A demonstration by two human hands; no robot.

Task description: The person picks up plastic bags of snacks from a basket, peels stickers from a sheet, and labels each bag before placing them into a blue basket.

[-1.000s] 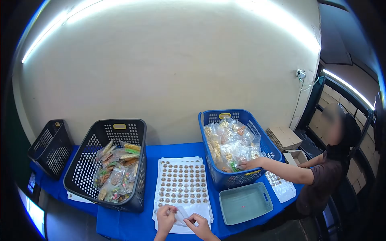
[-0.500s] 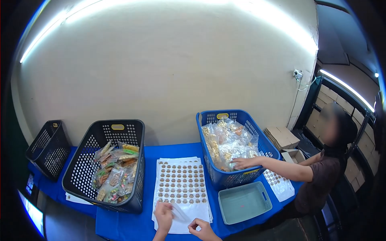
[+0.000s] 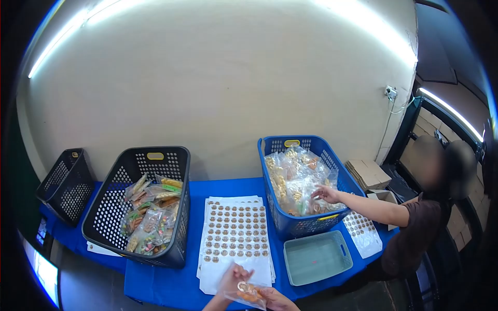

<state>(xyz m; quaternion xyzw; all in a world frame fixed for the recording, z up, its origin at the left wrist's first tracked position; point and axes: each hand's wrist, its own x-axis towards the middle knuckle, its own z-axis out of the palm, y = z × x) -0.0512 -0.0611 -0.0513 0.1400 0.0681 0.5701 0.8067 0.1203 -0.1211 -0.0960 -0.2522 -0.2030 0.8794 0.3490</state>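
Note:
A small clear plastic bag of orange-brown snacks point(image 3: 250, 295) is between my hands at the front edge of the table. My right hand point(image 3: 279, 300) grips its right side, thumb on top. My left hand point(image 3: 234, 278) is at the bag's left side, its upper fingers partly raised; the bag hides its thumb side. A pale ring shape shows on or in the bag, too small to identify. Just beyond my hands lies a white sheet of round brown stickers point(image 3: 236, 228), in rows, with a bare backing strip nearest me.
A black basket point(image 3: 179, 217) of bagged snacks stands left, another black basket point(image 3: 67, 192) farther left. On the right are a blue basket point(image 3: 290, 225) of snack bags, a grey-green tray point(image 3: 317, 262) and a second sticker sheet point(image 3: 363, 233). A co-worker's hand point(image 3: 327, 194) reaches into the blue basket.
My hands have come closer together and lower, and the bag now shows its orange-brown contents between them. The co-worker's hand has shifted within the blue basket. The view has tilted slightly.

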